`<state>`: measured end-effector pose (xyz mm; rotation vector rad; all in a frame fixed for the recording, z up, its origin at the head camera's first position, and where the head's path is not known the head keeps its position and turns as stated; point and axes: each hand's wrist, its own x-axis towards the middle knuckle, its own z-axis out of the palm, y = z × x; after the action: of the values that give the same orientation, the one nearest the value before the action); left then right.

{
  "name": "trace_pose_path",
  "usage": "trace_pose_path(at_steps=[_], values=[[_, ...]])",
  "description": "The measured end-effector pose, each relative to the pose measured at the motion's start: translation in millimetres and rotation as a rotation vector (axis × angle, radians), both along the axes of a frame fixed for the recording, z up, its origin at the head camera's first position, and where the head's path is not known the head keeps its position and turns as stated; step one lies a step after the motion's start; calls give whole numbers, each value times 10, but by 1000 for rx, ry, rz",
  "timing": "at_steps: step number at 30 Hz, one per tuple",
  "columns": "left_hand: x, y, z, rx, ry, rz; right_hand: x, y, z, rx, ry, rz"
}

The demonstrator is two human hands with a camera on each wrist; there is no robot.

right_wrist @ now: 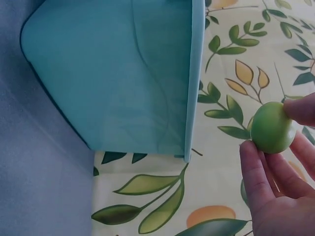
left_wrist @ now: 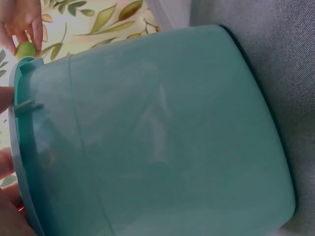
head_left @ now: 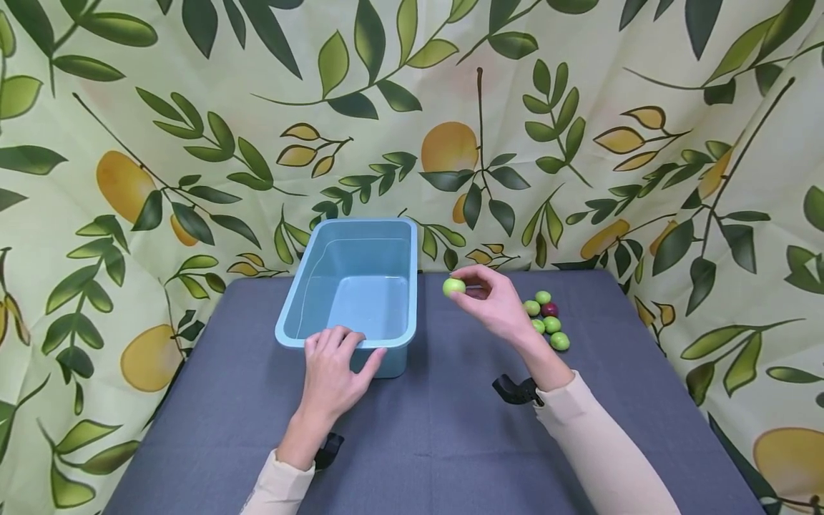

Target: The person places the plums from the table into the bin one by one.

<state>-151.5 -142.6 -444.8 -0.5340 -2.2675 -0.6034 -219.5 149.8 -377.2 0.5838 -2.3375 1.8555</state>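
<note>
Between the thumb and fingertips of my right hand (head_left: 492, 300) is a small, smooth green fruit (head_left: 453, 287), round to oval. It is held above the table, just right of a light-blue plastic tub (head_left: 412, 286). The right wrist view shows the green fruit (right_wrist: 272, 128) close up, pinched beside the tub's rim (right_wrist: 195, 88). My left hand (head_left: 335, 372) grips the tub's near rim, its fingers hooked over the edge. The left wrist view shows the tub's outer wall (left_wrist: 157, 132), with parts of the fingers (left_wrist: 6, 162) at the rim. No fruit shows inside the tub.
Right of my right hand, several green fruits (head_left: 560, 341) and one dark red fruit (head_left: 549, 310) lie together on the dark grey tablecloth (head_left: 425, 443); my hand partly covers the group. A leaf-patterned curtain (head_left: 515, 143) hangs behind the table and along its sides.
</note>
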Motion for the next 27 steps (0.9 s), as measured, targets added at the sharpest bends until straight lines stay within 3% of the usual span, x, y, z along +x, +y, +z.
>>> trace_pose_path(at_steps=[13, 27], values=[[10, -52, 59, -53, -23, 22, -75, -236, 22, 1, 20, 26], [16, -153, 46, -37, -9, 31, -165, -529, 42, 1, 61, 36]])
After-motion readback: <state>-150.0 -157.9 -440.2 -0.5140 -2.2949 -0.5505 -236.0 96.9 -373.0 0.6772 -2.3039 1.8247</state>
